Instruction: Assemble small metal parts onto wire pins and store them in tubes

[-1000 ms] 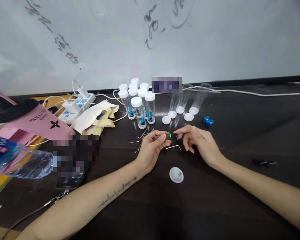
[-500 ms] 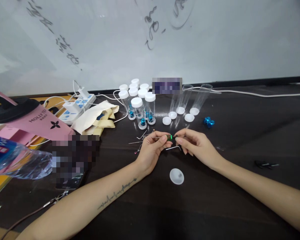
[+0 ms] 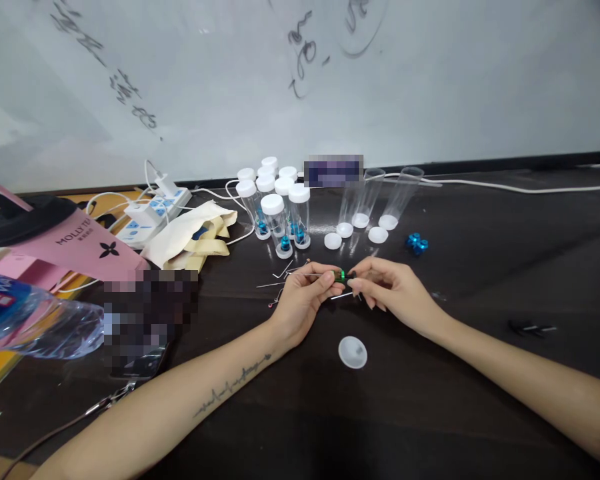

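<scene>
My left hand (image 3: pixel 307 293) pinches a small green and black piece (image 3: pixel 342 275); a thin metal rod points left out of the grip. My right hand (image 3: pixel 387 283) has thumb and fingertips closed on the black end of that piece. A bent metal hex key (image 3: pixel 341 296) lies on the table below the fingertips. Beside my left hand are several thin bent wires and rods (image 3: pixel 281 272), partly covered by the hand. Nearer to me rests a white round cap (image 3: pixel 353 352) with a small dark speck inside.
Several capped clear tubes (image 3: pixel 275 223) holding blue parts stand beyond my left hand. Open tubes (image 3: pixel 400 200) and loose white caps (image 3: pixel 378 235) are to their right, near blue metal parts (image 3: pixel 417 243). Black pieces (image 3: pixel 531 329) lie far right. A pink cup (image 3: pixel 80 240) and a bottle (image 3: pixel 40 320) are left.
My right fingertips have shifted very slightly against the black end, and a bit more of it shows. The hands otherwise hold the same pose.
</scene>
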`<action>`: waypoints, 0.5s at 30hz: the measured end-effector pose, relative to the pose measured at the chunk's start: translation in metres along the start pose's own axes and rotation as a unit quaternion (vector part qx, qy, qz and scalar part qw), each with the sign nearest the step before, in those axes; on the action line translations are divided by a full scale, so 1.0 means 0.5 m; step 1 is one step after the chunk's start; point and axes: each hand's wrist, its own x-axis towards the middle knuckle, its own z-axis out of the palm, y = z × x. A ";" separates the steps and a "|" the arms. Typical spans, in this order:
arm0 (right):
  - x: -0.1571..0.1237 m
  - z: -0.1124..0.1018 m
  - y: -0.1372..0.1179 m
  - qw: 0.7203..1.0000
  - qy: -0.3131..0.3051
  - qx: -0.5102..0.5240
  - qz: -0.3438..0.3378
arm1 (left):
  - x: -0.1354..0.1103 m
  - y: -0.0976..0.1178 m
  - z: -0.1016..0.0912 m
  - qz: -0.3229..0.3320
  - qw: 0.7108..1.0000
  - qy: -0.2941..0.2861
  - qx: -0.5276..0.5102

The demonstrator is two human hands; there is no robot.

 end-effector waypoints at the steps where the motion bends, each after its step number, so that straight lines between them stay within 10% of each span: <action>1: 0.000 0.000 -0.001 1.000 0.000 -0.001 0.000 | 0.000 0.000 0.000 -0.001 1.000 0.000 0.000; 15: 0.000 -0.002 -0.002 0.999 -0.035 -0.021 0.000 | -0.001 0.002 0.000 -0.017 1.000 -0.006 0.000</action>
